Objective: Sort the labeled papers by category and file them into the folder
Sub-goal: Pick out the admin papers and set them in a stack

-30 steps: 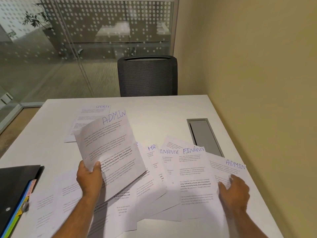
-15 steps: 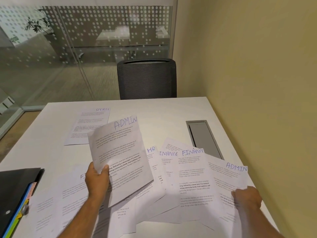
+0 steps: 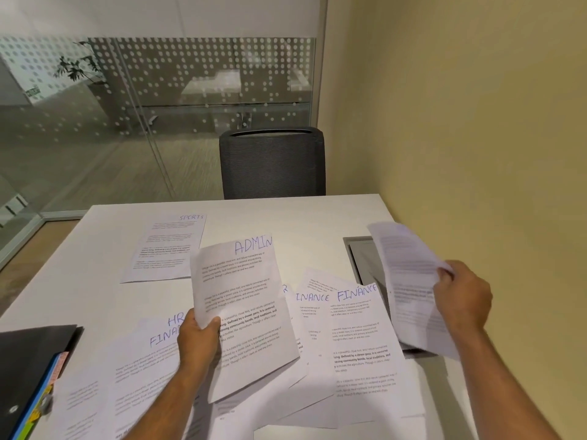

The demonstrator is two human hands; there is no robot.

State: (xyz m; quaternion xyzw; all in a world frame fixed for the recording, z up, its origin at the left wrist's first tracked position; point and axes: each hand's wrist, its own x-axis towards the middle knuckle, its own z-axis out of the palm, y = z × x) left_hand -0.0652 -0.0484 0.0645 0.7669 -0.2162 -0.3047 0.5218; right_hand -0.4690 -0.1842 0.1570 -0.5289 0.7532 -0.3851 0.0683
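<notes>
Papers [image 3: 349,338] labelled HR and FINANCE lie fanned across the near half of a white table [image 3: 95,249], the black folder [image 3: 25,369] at its left edge. Left hand [image 3: 198,341] pinches an ADMIN sheet [image 3: 244,312]; right hand [image 3: 460,303] grips a second, blurred sheet [image 3: 409,281] raised by the wall. Joining the two in mid-air could crumple or drop one, thin paper flexing freely. SPORTS sheet [image 3: 165,249] lies apart; bare tabletop beyond it offers room for a new pile.
</notes>
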